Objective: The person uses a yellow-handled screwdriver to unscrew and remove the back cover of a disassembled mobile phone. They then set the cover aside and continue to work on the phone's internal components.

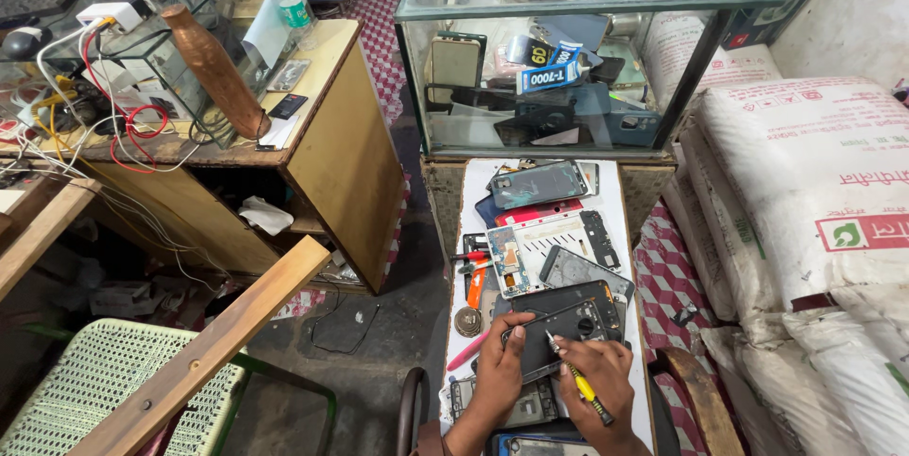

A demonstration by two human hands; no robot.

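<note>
Two hands work at the near end of a narrow white table point(620, 229). The left hand point(499, 371) presses on one dark phone body point(559, 328), its fingers closed over the left edge. The right hand point(598, 382) is clamped around one yellow screwdriver point(579, 382), with the tip on the phone. The forearms are cut off by the bottom edge. Farther, several phones and frames overlap, so an exact count is not possible. One glass cabinet point(568, 68) stands at the far end. The white sacks point(814, 219) crowd the right side, and the floor at left is open.

Phone parts point(554, 257) lie on the narrow table point(620, 229), glass case point(568, 49) behind.
</note>
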